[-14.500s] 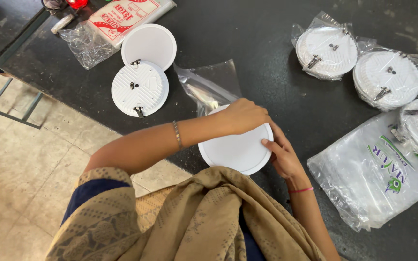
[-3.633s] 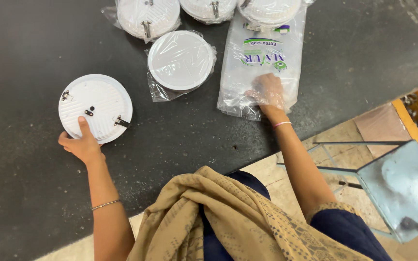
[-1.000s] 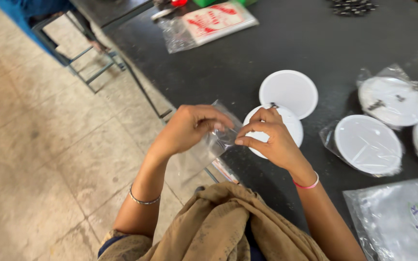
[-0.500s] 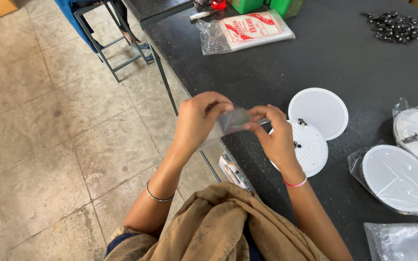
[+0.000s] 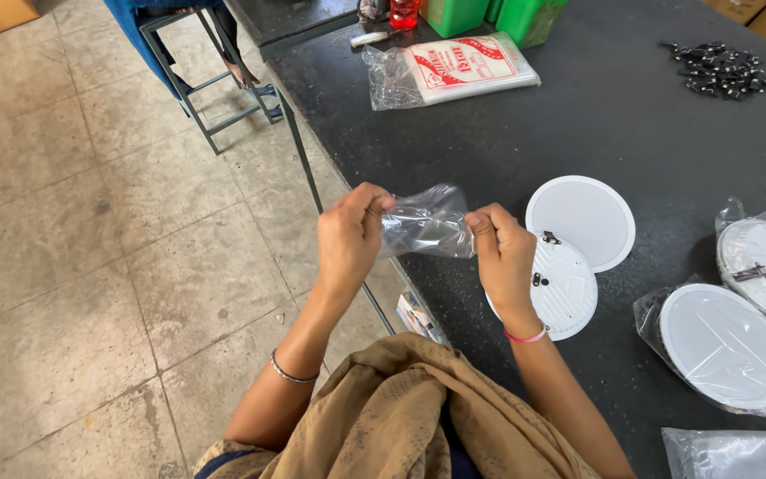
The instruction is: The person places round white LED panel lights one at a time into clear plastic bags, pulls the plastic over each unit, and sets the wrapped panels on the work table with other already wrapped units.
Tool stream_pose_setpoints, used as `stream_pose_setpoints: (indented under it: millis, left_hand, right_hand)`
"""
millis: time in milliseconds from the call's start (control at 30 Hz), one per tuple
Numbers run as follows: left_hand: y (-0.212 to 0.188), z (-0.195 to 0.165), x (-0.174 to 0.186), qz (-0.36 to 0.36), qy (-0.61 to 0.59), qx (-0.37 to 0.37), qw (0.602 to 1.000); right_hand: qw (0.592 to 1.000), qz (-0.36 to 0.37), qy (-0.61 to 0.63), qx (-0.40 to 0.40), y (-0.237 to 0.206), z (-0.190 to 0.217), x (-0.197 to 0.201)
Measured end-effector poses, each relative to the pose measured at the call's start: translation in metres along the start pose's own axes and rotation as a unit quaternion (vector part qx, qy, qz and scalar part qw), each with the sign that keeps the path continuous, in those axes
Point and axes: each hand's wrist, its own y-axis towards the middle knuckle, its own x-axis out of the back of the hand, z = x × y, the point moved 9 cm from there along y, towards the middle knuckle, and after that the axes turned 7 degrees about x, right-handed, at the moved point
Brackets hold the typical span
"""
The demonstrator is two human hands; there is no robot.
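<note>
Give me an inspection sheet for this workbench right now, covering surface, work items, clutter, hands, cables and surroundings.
Surface: dark table, matte, scuffed.
Work items: small clear plastic bag stretched between both hands; two bare white round discs overlapping beside them.
Clutter: two bagged discs at right, red-and-white packet, pile of black clips, green containers.
Hands: left hand and right hand each pinch a bag edge.
Cables: nothing seen.
Surroundings: tiled floor, metal stool.

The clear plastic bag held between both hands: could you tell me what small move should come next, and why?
Probably pull the bag open at its mouth. The left hand and right hand pinch it at opposite edges, it looks flat and empty, and two unbagged white round discs lie beside the right hand.
</note>
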Motion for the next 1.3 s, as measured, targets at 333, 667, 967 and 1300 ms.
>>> stream_pose_setpoints:
  millis: [333,667,967,1300]
  left_hand:
    - [-0.004,0.028,-0.028,0.074,-0.129,0.127,0.981]
    - [0.005,0.061,-0.067,0.142,-0.529,0.271,0.791]
    - [-0.017,0.022,-0.112,0.333,-0.65,0.242,0.639]
    - [0.033,-0.025,-0.087,0.324,0.203,-0.224,0.897]
  right_hand:
    - [0.983,-0.032,0.172,-0.063,0.001,-0.036,0.02]
    - [0.854,0.219,0.468,-0.064,-0.028,-0.044,0.021]
    - [0.73,0.04,0.677,-0.088,-0.026,-0.061,0.044]
    - [0.951,0.264,0.162,0.015,-0.006,-0.014,0.071]
